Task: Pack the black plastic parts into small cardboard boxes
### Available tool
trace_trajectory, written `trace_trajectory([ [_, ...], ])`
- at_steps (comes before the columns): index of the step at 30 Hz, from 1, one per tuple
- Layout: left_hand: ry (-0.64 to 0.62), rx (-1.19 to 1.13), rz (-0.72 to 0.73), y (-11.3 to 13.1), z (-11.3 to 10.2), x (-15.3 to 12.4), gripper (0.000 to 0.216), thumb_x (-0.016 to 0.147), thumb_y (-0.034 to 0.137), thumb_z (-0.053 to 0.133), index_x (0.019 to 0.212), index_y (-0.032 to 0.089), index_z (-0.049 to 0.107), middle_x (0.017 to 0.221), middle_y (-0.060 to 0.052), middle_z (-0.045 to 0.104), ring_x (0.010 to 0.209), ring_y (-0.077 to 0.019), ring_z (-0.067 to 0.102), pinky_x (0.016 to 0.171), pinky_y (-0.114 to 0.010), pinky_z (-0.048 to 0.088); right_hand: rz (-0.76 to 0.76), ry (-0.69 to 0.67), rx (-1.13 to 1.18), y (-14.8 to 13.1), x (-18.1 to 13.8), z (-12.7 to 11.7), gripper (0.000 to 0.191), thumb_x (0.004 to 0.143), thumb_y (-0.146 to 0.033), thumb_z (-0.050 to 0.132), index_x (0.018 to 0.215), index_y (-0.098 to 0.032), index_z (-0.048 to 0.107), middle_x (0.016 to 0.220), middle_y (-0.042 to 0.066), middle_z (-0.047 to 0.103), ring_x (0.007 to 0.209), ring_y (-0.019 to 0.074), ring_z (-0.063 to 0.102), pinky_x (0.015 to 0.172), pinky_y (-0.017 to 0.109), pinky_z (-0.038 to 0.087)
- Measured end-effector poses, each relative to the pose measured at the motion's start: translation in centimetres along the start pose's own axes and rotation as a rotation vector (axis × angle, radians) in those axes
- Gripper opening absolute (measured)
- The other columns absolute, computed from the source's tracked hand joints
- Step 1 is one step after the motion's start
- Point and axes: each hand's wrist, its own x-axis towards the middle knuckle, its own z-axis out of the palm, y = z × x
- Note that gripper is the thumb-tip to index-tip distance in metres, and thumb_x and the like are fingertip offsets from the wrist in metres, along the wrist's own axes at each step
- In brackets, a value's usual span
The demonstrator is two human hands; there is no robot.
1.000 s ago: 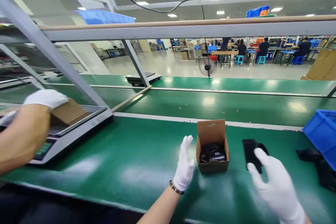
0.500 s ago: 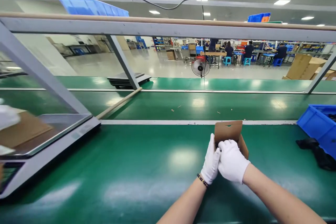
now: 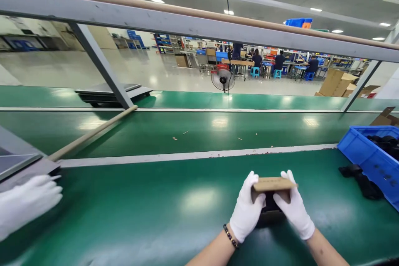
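A small brown cardboard box (image 3: 274, 185) sits between my two gloved hands, low and right of centre over the green surface. Its top flap tilts toward me, and dark contents show in the gap under it. My left hand (image 3: 247, 208), in a white glove with a beaded bracelet at the wrist, grips the box's left side, thumb at the opening. On the right side my right hand (image 3: 294, 208), also white-gloved, holds the box with its thumb at the front opening and fingers behind the flap.
A blue bin (image 3: 370, 149) with black items stands at right, a black item (image 3: 361, 181) lying beside it. Another person's gloved hand (image 3: 31, 203) reaches in at left near a scale. A wooden stick (image 3: 93, 133) lies across the green belt (image 3: 140, 208). A metal frame (image 3: 199, 23) spans above.
My right hand has moved from the box's opening to its right side. The flap has come down toward me. Another person's gloved hand is now further into view at left, and the view has turned right.
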Motion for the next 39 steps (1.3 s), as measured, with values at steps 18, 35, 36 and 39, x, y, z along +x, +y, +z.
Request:
trace_trajectory([
  [18,-0.359,0.367,0.383,1.5,-3.7,2.3,0.048,0.086,0.050,0.055,0.128,0.027,0.055,0.136,-0.011,0.053,0.137,-0.0319,0.036,0.112,-0.059,0.029,-0.677,-0.367,-0.384,-0.7,3.0,-4.7,0.028,0.097,-0.035,0.045,0.118,-0.020,0.057,0.126,0.014,0.053,0.123,0.0278,0.048,0.093,0.047,0.049],
  [35,0.021,-0.127,-0.108,-1.4,1.0,-0.8,0.076,0.086,0.047,0.054,0.149,0.021,0.021,0.154,-0.013,0.028,0.139,-0.0277,0.033,0.116,-0.044,0.029,-0.659,-0.037,-0.314,-1.9,-1.2,-0.3,0.020,0.092,-0.023,0.054,0.111,-0.021,0.059,0.103,0.010,0.064,0.100,0.0237,0.061,0.094,0.050,0.048],
  [36,0.022,-0.121,-0.103,-1.5,0.9,-0.7,0.075,0.085,0.047,0.054,0.148,0.022,0.023,0.154,-0.012,0.027,0.140,-0.0278,0.032,0.116,-0.044,0.028,-0.661,-0.054,-0.308,-2.0,-1.2,-0.6,0.017,0.092,-0.024,0.055,0.108,-0.022,0.060,0.101,0.009,0.065,0.098,0.0226,0.061,0.095,0.048,0.047],
  [39,0.025,-0.102,-0.078,-1.8,0.7,-0.3,0.073,0.084,0.046,0.056,0.147,0.024,0.027,0.152,-0.011,0.029,0.140,-0.0284,0.031,0.117,-0.047,0.025,-0.669,-0.090,-0.307,-2.7,-1.0,-1.1,0.012,0.091,-0.021,0.054,0.099,-0.022,0.063,0.093,0.006,0.065,0.093,0.0202,0.061,0.094,0.045,0.048],
])
